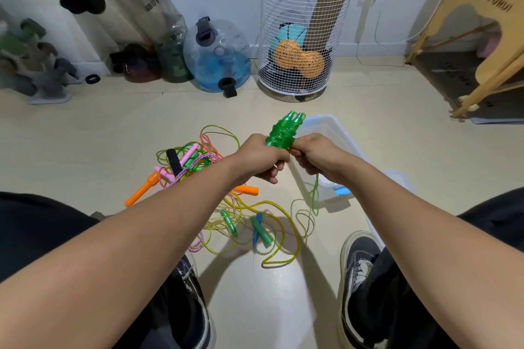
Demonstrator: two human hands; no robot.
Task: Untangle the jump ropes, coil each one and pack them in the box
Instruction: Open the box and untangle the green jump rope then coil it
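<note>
Both hands meet over the floor: the left hand grips the lower end of a green jump rope whose two handles stand side by side with cord wound tightly round them, and the right hand pinches the cord at the bundle's side, its loose tail hanging down to the floor. I judge this rope nearly coiled (only that tail seems left to wind). Just behind the hands sits the clear plastic box, and as far as I can see nothing lies in it yet. Left of it, the tangle of ropes waits untouched: pink, orange and green handles, with yellow and pink cords looping down between the person's dark shoes. So the bulk of the work looks undone.

All this lies on a pale, glossy floor. Along the far wall stand a white wire basket holding balls, a blue water jug and some dumbbells; a wooden stool sits at the right.
</note>
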